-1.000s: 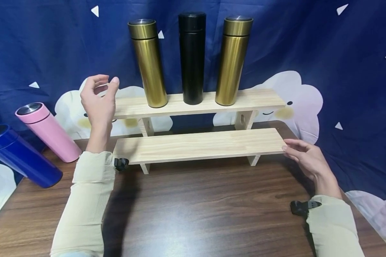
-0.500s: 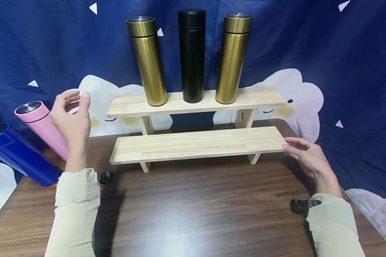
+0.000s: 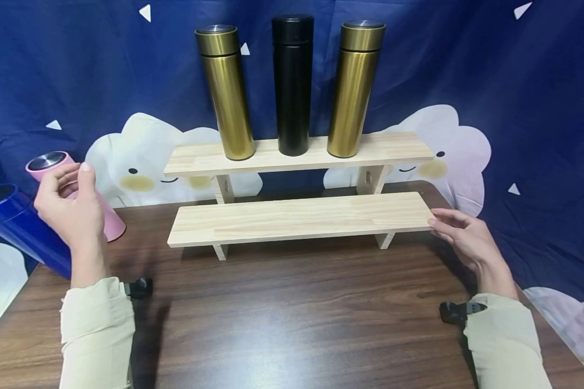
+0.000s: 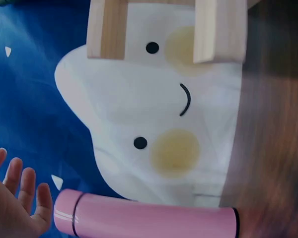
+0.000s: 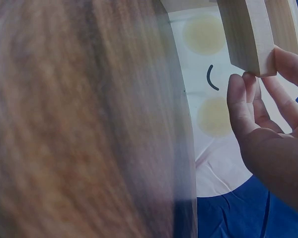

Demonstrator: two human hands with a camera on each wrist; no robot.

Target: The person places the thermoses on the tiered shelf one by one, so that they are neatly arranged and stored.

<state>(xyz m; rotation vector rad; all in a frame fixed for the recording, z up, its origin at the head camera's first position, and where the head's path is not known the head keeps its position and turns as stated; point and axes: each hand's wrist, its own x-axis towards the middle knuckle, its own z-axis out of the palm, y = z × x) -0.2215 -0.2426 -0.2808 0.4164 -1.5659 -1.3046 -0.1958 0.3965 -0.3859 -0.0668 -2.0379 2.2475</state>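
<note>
My left hand (image 3: 75,210) is raised at the left, its fingers loosely bent with nothing between them. It partly covers the pink thermos (image 3: 112,224) in the head view; the left wrist view shows it beside that thermos's lid end (image 4: 67,210), apart from it. A blue thermos (image 3: 29,229) stands just to the left, partly hidden by the hand. My right hand (image 3: 469,240) rests its fingertips against the right end of the lower board (image 3: 297,219) of a two-tier wooden shelf. On the upper board (image 3: 394,148) stand a gold thermos (image 3: 227,97), a black thermos (image 3: 293,92) and another gold thermos (image 3: 355,94).
The shelf stands at the back of a brown wooden table (image 3: 272,313). Behind it hangs a blue cloth (image 3: 540,162) with white smiling clouds. Small black strap devices (image 3: 138,288) sit at both cuffs.
My left hand has moved left and down, away from the shelf's left end to the pink and blue thermoses. My right hand stays at the shelf's right end.
</note>
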